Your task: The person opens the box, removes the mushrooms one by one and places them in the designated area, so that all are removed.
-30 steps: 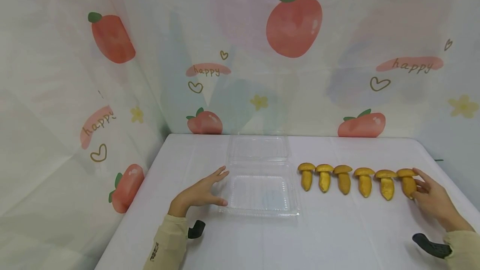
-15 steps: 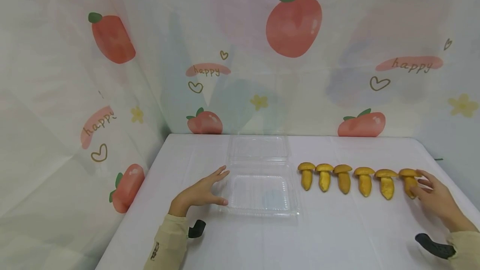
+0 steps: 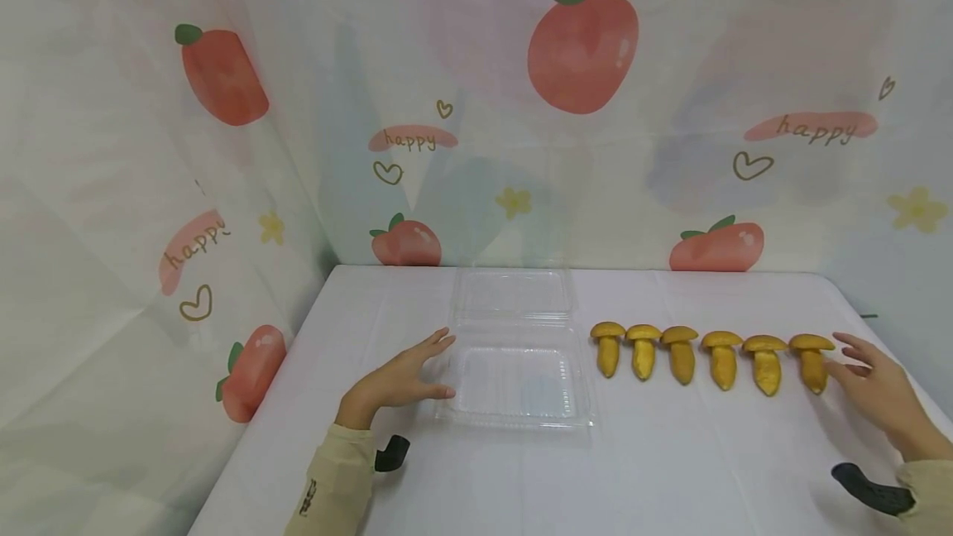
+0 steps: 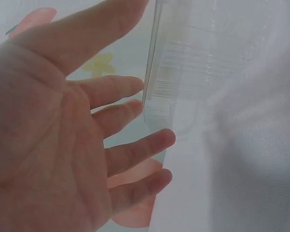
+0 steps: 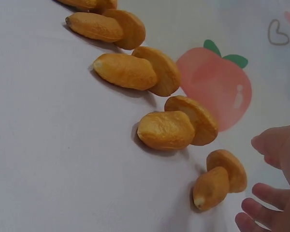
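Several yellow-brown mushrooms lie in a row on the right half of the table, caps pointing away. Beside the rightmost mushroom [image 3: 813,364] is my right hand [image 3: 878,387], its fingers loosely bent and holding nothing. The right wrist view shows a gap between those fingertips and the same mushroom [image 5: 212,186]. My left hand [image 3: 395,383] is at the left side of a clear plastic clamshell box [image 3: 521,418], fingers spread. In the left wrist view the left palm [image 4: 48,145] faces the box's edge [image 4: 152,67] with nothing gripped; whether the fingertips touch it I cannot tell.
The box's lid [image 3: 514,292] lies folded back behind its base. A white cloth covers the table [image 3: 670,470], and a fruit-printed curtain [image 3: 476,64] stands behind and on the left. Dark curved straps [image 3: 871,490] stick out near both sleeves.
My right hand has let go of the rightmost mushroom and drawn back to the right. That mushroom sits slightly farther right than a second ago. The left hand has barely moved.
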A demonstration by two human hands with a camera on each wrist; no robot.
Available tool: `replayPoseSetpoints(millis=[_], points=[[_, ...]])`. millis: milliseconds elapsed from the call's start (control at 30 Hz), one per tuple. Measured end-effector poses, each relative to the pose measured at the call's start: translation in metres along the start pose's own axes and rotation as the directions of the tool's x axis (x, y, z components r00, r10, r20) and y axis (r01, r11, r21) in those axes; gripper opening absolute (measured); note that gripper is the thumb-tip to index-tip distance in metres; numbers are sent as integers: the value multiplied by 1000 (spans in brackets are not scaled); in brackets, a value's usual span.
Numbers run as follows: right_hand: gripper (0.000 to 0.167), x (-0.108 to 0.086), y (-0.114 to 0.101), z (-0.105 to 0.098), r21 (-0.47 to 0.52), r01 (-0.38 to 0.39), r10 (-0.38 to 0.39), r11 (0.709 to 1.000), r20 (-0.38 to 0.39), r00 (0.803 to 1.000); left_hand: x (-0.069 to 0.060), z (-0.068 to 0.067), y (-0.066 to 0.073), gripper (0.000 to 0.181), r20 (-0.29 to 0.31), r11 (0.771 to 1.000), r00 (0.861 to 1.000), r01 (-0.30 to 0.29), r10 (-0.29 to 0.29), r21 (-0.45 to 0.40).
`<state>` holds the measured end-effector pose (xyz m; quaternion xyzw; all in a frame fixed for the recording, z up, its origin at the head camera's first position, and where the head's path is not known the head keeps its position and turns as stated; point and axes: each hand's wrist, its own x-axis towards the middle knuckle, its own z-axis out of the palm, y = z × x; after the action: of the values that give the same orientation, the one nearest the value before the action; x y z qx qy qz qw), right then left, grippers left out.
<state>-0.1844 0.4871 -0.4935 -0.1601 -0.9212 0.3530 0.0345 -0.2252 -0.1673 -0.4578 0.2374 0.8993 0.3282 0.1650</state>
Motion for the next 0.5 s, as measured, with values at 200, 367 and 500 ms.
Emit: replayPoseSetpoints(millis=[200, 367, 500], points=[[62, -8, -17, -3, 7, 74, -74, 997, -30, 997, 1, -1, 1, 85, -8, 1000, 1000, -11, 11, 10], [61, -9, -28, -2, 3, 118, -118, 993, -41, 992, 0, -3, 3, 84, -4, 1000, 1000, -20, 20, 14], [61, -9, -35, 0, 7, 127, -126, 992, -38, 991, -2, -4, 2, 83, -6, 1000, 1000, -14, 14, 22]])
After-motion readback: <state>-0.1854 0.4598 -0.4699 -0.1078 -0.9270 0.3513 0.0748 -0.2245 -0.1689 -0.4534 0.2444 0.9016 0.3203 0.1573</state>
